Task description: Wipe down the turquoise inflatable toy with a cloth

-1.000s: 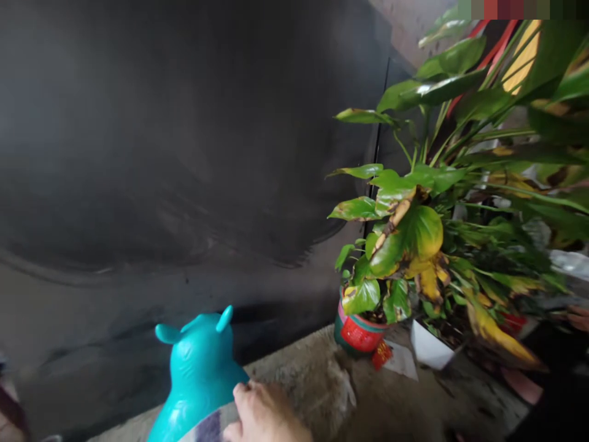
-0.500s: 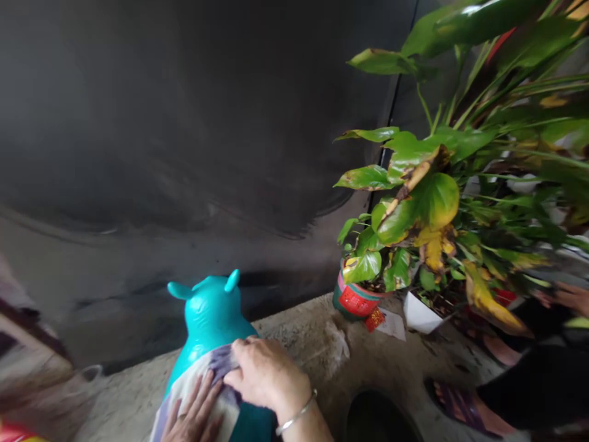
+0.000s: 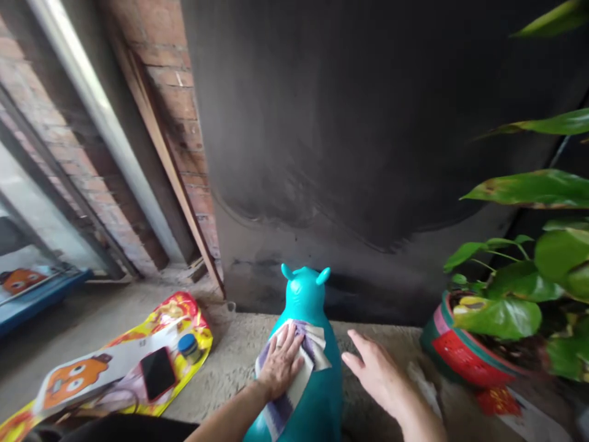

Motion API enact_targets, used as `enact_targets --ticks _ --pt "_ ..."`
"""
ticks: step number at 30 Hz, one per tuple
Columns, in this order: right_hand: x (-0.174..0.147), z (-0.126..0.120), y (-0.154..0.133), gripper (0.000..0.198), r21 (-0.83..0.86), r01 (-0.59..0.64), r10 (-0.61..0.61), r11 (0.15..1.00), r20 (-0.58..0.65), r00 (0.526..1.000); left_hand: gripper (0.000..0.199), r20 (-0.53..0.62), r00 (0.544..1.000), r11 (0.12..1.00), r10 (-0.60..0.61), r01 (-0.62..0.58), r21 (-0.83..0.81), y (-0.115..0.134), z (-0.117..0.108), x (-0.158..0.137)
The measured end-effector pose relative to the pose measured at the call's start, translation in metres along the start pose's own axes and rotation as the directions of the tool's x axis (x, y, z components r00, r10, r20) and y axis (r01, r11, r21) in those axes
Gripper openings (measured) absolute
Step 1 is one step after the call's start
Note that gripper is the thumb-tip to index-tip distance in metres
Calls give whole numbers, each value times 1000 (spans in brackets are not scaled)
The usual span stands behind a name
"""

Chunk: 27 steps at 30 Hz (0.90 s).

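Observation:
A teal inflatable animal toy (image 3: 307, 293) with two small ears stands on the concrete floor in front of me. My left hand (image 3: 281, 362) lies flat on a purple and white cloth (image 3: 309, 347), pressing it against the toy's back. My right hand (image 3: 375, 371) hovers open just right of the toy, fingers spread, holding nothing and not touching the cloth.
A dark metal panel (image 3: 368, 123) rises behind the toy. A potted plant in a red and green pot (image 3: 464, 356) stands at the right. At the left lie a yellow printed bag (image 3: 184, 313), a black phone (image 3: 157, 372) and a small blue-capped jar (image 3: 188, 347), before a brick wall (image 3: 175, 104).
The view has swung left, bringing the brick wall and bag into sight. My right hand has come off the cloth and now hovers right of the toy; my left hand stays pressed on the cloth.

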State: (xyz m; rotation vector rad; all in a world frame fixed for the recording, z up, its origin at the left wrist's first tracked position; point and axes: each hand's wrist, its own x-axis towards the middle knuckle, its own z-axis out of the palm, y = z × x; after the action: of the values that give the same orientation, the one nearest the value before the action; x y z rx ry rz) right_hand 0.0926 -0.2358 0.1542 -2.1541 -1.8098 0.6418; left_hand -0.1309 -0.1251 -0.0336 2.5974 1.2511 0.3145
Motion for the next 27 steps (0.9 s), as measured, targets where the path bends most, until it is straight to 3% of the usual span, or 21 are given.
enact_targets --ticks 10,13,21,23,27 --pt "9 32 20 55 -33 48 -41 998 203 978 60 160 981 970 -110 141 -197 24 -12 -70" --pt "8 31 20 54 -41 27 -20 999 161 987 62 171 979 970 -112 145 -194 23 -13 -62" --pt "2 6 4 53 -108 25 -20 994 43 999 66 85 982 970 -170 182 -161 16 -8 1" --pt "-1 5 3 52 -120 37 -36 992 7 999 68 78 979 964 -186 198 -180 17 -5 -5" --pt "-2 11 13 46 -173 62 -72 983 -56 996 66 81 980 960 -180 193 -203 20 -3 -43"
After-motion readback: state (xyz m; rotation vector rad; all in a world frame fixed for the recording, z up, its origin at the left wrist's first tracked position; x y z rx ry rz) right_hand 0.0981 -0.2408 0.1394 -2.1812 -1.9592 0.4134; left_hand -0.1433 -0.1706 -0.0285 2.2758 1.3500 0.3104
